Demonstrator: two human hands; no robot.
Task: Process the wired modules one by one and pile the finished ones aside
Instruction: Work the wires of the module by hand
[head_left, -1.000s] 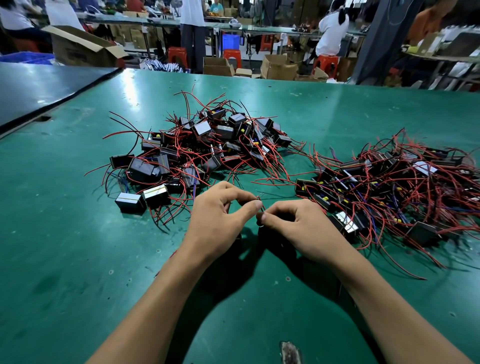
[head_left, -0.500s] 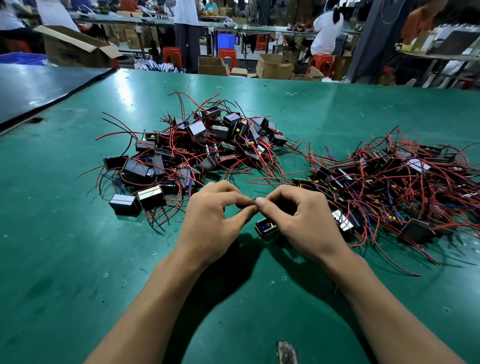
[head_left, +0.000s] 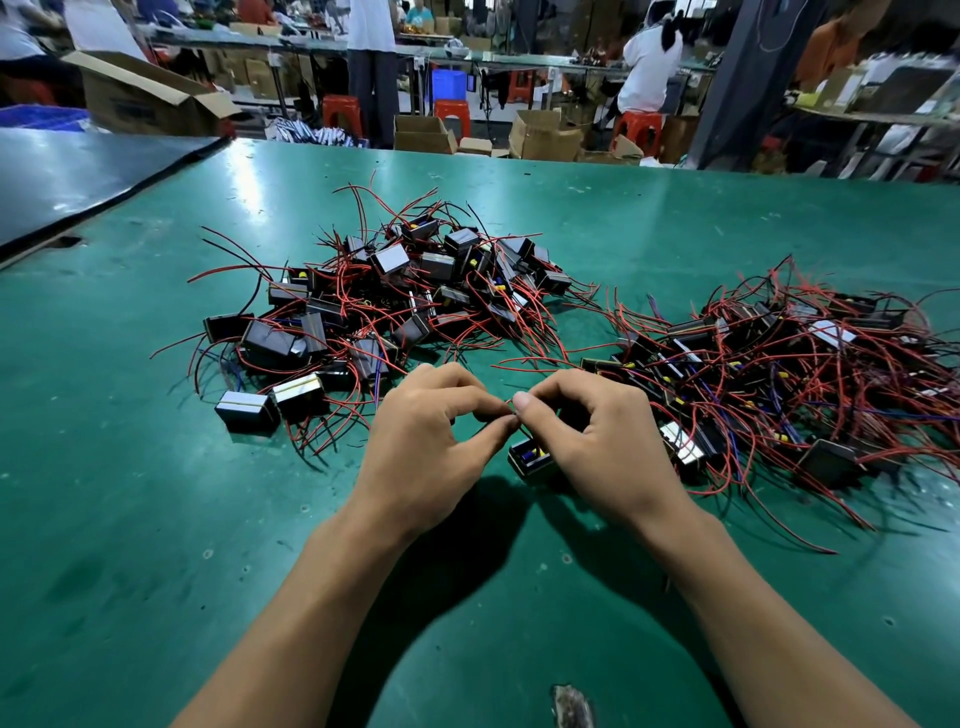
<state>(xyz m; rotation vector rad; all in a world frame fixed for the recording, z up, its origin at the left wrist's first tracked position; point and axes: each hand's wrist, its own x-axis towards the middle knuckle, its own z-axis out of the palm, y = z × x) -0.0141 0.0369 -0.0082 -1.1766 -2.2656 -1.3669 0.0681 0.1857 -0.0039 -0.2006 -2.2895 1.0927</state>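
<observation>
Both hands on one module's wires (head_left: 527, 433). Left hand (head_left: 431, 447): thumb and forefinger pinched on them. Right hand (head_left: 597, 447): same pinch, its fingertips touching my left's. Module (head_left: 530, 460) sits just below the pinch, under my right thumb, partly hidden by the palm; can't tell if it's resting on the table (head_left: 156, 519) or hanging. Far heap (head_left: 395, 306) of wired modules lies beyond my left hand. Tangled heap (head_left: 779, 374) lies just right of my right hand.
</observation>
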